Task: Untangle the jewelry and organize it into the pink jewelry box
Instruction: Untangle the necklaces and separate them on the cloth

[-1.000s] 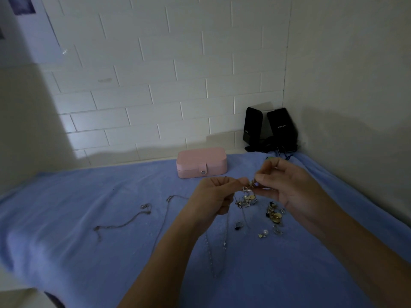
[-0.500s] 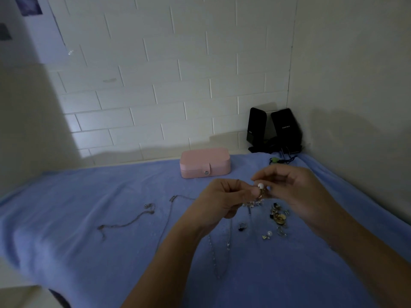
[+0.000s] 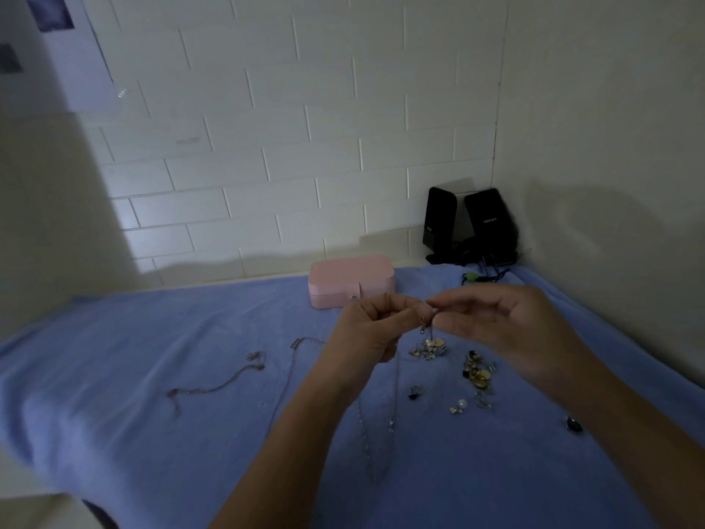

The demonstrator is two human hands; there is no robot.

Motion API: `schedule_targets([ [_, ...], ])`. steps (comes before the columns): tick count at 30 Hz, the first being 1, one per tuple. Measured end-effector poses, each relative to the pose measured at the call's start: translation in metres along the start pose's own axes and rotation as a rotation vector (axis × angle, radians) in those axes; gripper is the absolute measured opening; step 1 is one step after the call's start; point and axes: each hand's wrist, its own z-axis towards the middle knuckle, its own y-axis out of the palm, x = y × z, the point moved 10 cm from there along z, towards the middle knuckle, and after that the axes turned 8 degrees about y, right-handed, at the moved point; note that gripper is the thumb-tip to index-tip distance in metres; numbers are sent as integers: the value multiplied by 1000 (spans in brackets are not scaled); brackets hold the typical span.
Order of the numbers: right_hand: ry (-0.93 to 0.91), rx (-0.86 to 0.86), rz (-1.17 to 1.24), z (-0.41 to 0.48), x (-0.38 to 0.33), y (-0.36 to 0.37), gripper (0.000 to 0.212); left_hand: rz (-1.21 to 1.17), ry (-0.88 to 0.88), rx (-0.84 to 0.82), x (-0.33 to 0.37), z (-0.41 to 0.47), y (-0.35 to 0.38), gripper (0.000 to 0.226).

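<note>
- Blue cloth (image 3: 152,433) spread under both hands.
- Two black speakers (image 3: 473,227) in far corner, beyond right hand.
- Pink jewelry box (image 3: 351,280), lid closed, on cloth just beyond left hand.
- Left hand (image 3: 366,337) and right hand (image 3: 507,330) raised, fingertips meeting, both pinching top of jewelry tangle (image 3: 429,347); gold charms dangling below the pinch.
- Silver chain (image 3: 381,425) trailing on cloth from under left hand toward wearer.
- Thin chain (image 3: 217,387) lying well left of left forearm.
- Loose earrings (image 3: 477,372) under right hand; pearl stud (image 3: 462,403) nearer.
</note>
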Motion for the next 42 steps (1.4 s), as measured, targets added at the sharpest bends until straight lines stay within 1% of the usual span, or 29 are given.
schedule_targets([
  [2, 9, 8, -33, 0, 4, 0, 21, -16, 8, 4, 0, 0, -1, 10],
  [4, 26, -3, -83, 1, 9, 2, 17, -16, 20, -8, 1, 0, 1, 12],
  [6, 33, 1, -143, 3, 12, 3, 12, -12, 25, -1, 2, -1, 2, 22],
  [8, 43, 13, -161, 3, 14, 3, 19, -8, 20, 14, 2, -2, 0, 32],
  [10, 42, 14, -134, 3, 13, 3, 27, -1, 17, 12, 1, -2, 0, 41],
  [12, 58, 10, -73, 2, 12, 3, 27, -2, 17, 2, 1, -1, 1, 42],
  [16, 197, -21, 163, 3, 24, 1, 15, -26, 5, 7, -1, 0, 0, 36],
  [18, 225, -19, 198, 3, 28, 0, 15, -45, 3, 20, -1, 0, -2, 27],
  [20, 220, -6, 154, 3, 29, -2, 16, -70, 8, 15, 1, -1, 0, 16],
  [23, 178, 12, 42, 4, 26, -4, 11, -75, 0, 27, 0, -2, -1, 29],
  [26, 142, -16, -52, 4, 22, -3, 12, -100, -56, 69, -7, -2, -5, 38],
  [31, 127, -20, -158, 4, 24, 0, 15, -138, -178, 74, -20, -3, -5, 40],
  [33, 111, -17, -193, 4, 23, 0, 17, -134, -209, 72, -23, -3, -5, 48],
  [35, 80, -5, -229, 3, 21, 1, 16, -122, -229, 81, -26, -4, -6, 52],
  [38, 37, 20, -266, 2, 18, 1, 13, -102, -248, 96, -29, -5, -8, 47],
  [42, -20, 15, -296, 0, 15, 3, 17, -58, -285, 87, -31, -7, -7, 42],
])
